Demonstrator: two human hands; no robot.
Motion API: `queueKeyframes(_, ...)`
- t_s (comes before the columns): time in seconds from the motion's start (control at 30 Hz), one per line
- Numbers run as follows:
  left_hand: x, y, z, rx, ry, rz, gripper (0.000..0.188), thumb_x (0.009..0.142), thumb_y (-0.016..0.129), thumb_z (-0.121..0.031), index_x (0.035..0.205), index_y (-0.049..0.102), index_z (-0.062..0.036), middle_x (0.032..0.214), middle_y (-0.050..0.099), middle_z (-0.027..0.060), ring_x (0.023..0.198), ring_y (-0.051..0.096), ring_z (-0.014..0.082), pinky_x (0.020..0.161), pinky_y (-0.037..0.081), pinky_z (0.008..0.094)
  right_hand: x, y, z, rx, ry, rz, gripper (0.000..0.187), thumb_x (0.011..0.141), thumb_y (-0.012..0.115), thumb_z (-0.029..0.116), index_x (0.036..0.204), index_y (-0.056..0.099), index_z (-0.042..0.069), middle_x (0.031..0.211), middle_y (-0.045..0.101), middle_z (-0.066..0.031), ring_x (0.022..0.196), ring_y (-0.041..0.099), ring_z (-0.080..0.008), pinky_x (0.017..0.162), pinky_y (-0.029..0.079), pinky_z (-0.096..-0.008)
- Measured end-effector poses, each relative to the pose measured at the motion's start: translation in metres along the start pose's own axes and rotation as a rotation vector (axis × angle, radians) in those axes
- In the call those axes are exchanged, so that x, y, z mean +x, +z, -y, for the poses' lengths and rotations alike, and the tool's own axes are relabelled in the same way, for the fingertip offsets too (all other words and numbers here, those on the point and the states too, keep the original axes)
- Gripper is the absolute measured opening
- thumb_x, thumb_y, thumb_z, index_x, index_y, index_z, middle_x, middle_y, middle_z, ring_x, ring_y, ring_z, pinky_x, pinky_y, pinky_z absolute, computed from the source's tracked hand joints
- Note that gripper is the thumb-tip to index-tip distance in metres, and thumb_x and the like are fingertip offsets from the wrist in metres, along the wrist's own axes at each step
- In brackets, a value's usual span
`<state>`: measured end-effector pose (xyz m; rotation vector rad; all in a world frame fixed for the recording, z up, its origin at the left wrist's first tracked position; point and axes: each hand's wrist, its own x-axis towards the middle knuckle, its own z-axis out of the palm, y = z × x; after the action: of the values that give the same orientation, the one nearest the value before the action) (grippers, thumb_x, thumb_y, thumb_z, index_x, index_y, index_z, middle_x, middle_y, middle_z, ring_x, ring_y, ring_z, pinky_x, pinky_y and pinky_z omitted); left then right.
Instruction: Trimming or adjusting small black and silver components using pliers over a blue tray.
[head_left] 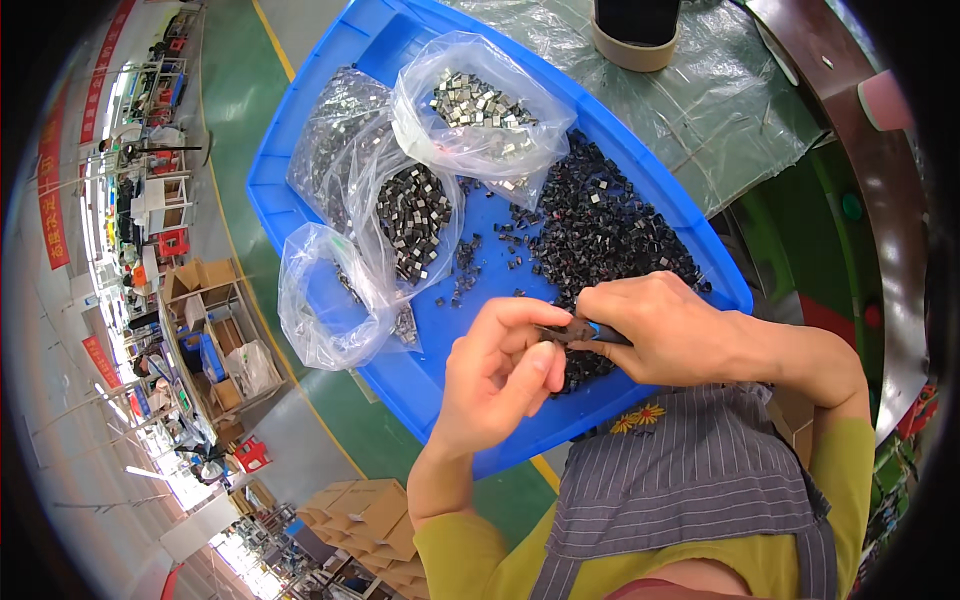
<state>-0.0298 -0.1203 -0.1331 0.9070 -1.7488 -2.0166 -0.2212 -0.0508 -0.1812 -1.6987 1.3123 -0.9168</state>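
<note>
My right hand [665, 325] is closed around a small pair of dark pliers [574, 332] with a touch of blue on the handle. Against the tool's jaws, my left hand [490, 385] has its thumb and forefinger in a pinch; the piece between them is too small to make out. Both hands are over the near part of a big blue plastic tray [268, 190]. A heap of small black parts [615, 225] fills its right side, partly hidden by my hands. Clear bags hold small silvery pieces [480, 102] and dark pieces with silvery faces [412, 215].
Another clear bag [335, 300] lies slack at the tray's left. Beyond the tray, a roll of tape [632, 50] stands on a plastic-covered table [700, 115]. Cardboard boxes [360, 515], a loaded rack [215, 345] and a red stool [252, 454] are on the floor at left.
</note>
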Motion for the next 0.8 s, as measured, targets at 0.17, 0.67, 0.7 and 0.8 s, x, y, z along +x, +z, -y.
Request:
queueKeyframes(0.17, 0.006, -0.002, 0.001, 0.020, -0.015, -0.021, 0.022, 0.095, 0.047, -0.001, 0.117, 0.051, 0.0001, 0.073, 0.059, 0.0043, 0.053, 0.047, 0.0042, 0.047, 0.035, 0.0178, 0.002, -0.005, 0.003, 0.140, 0.150, 0.150, 0.022, 0.088, 0.063, 0.019, 0.089, 0.053, 0.000, 0.072, 0.061, -0.0227, 0.070, 0.060, -0.0429, 0.060, 0.045, -0.0486)
queueKeyframes(0.67, 0.010, -0.008, 0.022, 0.052, 0.212, -0.020, 0.025, 0.095, 0.053, -0.003, 0.115, 0.038, -0.0032, 0.081, 0.065, 0.0168, 0.056, 0.054, 0.0115, 0.051, 0.044, 0.0211, 0.001, -0.022, 0.001, 0.394, 0.142, 0.234, 0.021, 0.092, 0.057, 0.018, 0.100, 0.053, -0.001, 0.083, 0.060, -0.0259, 0.082, 0.058, -0.0437, 0.069, 0.044, -0.0477)
queueKeyframes(0.7, 0.009, -0.009, 0.023, 0.024, 0.224, -0.017, 0.023, 0.094, 0.051, 0.003, 0.113, 0.039, -0.0029, 0.085, 0.065, 0.0173, 0.061, 0.055, 0.0111, 0.053, 0.045, 0.0216, 0.001, -0.022, 0.002, 0.398, 0.141, 0.235, 0.021, 0.092, 0.057, 0.018, 0.100, 0.053, -0.001, 0.083, 0.060, -0.0259, 0.082, 0.058, -0.0437, 0.069, 0.044, -0.0477)
queueKeyframes(0.8, 0.010, -0.008, 0.020, -0.011, 0.192, -0.034, 0.016, 0.094, 0.052, 0.002, 0.106, 0.042, -0.0030, 0.085, 0.066, 0.0180, 0.061, 0.057, 0.0117, 0.052, 0.045, 0.0217, 0.001, -0.022, 0.002, 0.369, 0.153, 0.263, 0.022, 0.091, 0.058, 0.018, 0.100, 0.053, -0.002, 0.085, 0.060, -0.0255, 0.084, 0.058, -0.0438, 0.071, 0.045, -0.0479)
